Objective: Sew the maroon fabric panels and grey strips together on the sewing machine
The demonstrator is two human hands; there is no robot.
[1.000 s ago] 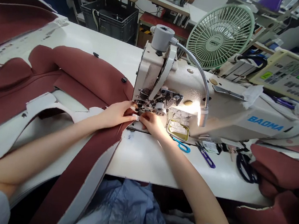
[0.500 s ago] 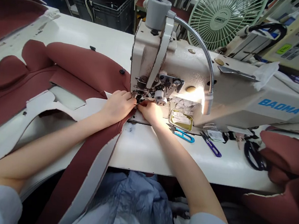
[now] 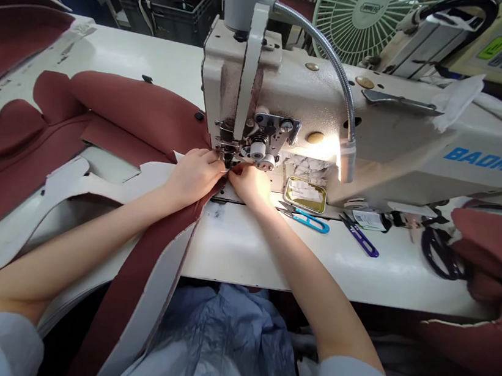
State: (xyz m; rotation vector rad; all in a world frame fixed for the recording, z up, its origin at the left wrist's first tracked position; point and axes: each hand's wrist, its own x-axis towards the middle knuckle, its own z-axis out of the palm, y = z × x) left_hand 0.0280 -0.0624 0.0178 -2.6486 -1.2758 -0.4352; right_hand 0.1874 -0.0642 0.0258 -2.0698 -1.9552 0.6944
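Blue thread snips (image 3: 306, 221) beside sewing machine (image 3: 394, 117)

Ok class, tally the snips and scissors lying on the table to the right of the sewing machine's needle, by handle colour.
Blue snips: 1
Purple snips: 1
Black scissors: 1
Total: 3

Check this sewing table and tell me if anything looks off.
A dark smudge marks the white table just in front of the right hand, standing out against the pale top. A crumpled white scrap, paper or cloth, also sits on the sewing machine.
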